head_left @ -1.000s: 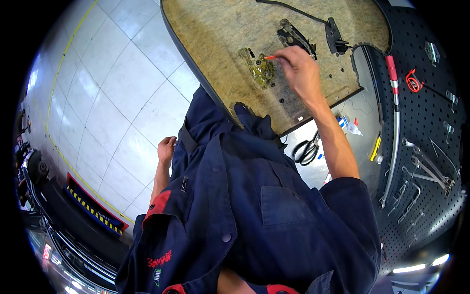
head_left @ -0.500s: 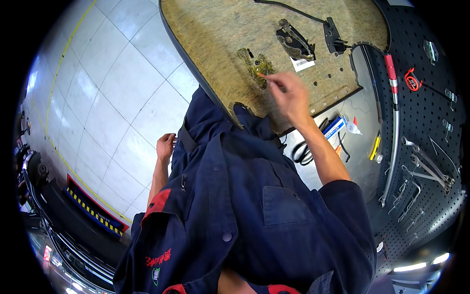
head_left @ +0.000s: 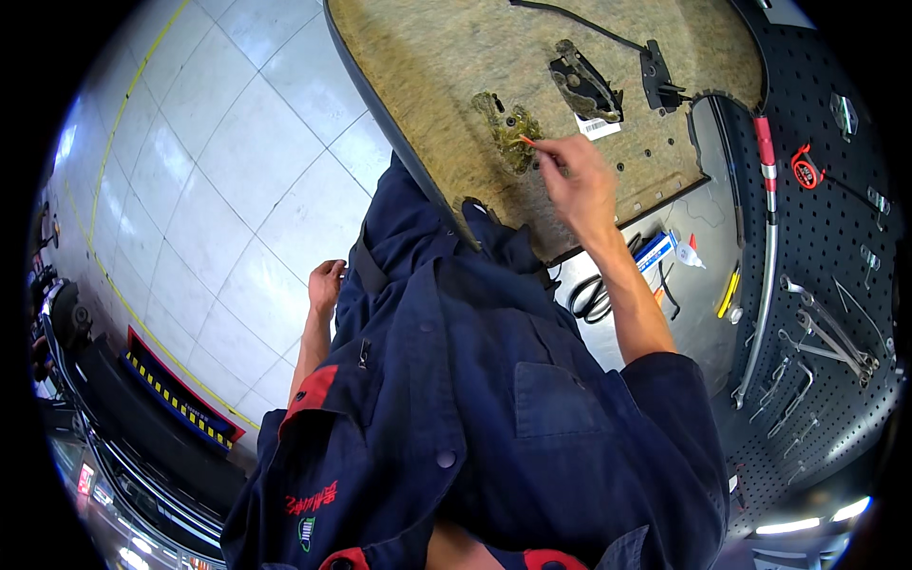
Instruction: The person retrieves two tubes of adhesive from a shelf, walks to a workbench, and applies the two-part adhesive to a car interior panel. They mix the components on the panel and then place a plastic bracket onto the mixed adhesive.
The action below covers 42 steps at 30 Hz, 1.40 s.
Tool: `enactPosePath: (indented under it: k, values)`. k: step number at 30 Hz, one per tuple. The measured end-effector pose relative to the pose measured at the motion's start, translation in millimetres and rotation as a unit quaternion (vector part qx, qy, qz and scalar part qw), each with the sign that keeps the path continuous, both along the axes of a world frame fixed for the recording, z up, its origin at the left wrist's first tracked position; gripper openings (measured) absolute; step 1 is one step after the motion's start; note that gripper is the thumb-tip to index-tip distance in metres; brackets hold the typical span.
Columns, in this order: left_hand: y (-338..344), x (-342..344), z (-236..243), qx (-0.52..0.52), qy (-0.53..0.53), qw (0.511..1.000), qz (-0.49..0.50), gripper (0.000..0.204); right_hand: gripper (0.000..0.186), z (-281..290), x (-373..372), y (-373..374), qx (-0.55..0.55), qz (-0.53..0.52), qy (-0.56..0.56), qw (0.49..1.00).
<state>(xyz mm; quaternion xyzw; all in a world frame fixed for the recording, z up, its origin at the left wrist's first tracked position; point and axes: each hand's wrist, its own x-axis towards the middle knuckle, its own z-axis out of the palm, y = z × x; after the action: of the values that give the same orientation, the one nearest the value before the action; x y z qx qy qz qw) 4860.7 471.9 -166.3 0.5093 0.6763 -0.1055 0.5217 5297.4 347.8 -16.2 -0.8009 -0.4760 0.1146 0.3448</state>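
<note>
A tan, fibrous panel with black edging [head_left: 427,66] lies in front of me. My right hand [head_left: 581,185] is over it, fingers pinched around a small orange-tipped stick [head_left: 528,141]. Its tip is at a glossy, yellowish-brown smeared patch [head_left: 513,157] with dark holes; contact cannot be made out. Beyond my hand lies a black bracket with ragged fibre round its rim [head_left: 581,84], a white barcode label [head_left: 600,127] beside it. My left hand [head_left: 328,283] hangs low beside my leg, away from the panel, with curled fingers; what they hold, if anything, is hidden.
On the metal bench right of the panel lie a coiled black cable [head_left: 591,300], a blue and white box [head_left: 654,251], a white nozzle bottle [head_left: 690,254] and a yellow tool [head_left: 730,290]. Wrenches [head_left: 826,328] and a red-handled bar [head_left: 768,218] are along the black pegboard [head_left: 807,76].
The whole view has shifted slightly, so the panel appears a little lower and further right. My right hand still pinches the stick over the smeared patch. My left hand stays low.
</note>
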Motion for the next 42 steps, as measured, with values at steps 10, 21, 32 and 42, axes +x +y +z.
enactPosePath:
  k: [10,21,32,42]
  values:
    - [3.1,7.6,-1.1,0.004,-0.02,1.0,0.013,0.031,0.016,-7.1,23.4,20.5,-0.169,-0.111,0.364,0.909]
    - [-6.9,-2.0,-3.4,-0.003,0.0,1.0,0.02,0.031,0.012,7.5,1.0,55.4,-0.053,-0.045,0.141,0.988]
    - [-1.3,3.3,1.8,-0.009,-0.02,0.999,0.043,0.029,0.022,-12.0,-0.5,37.0,0.053,0.165,-0.203,0.964]
    - [1.3,-3.0,-9.9,-0.031,-0.038,0.996,0.078,0.029,0.025,-12.8,6.3,38.3,0.048,0.181,-0.243,0.952]
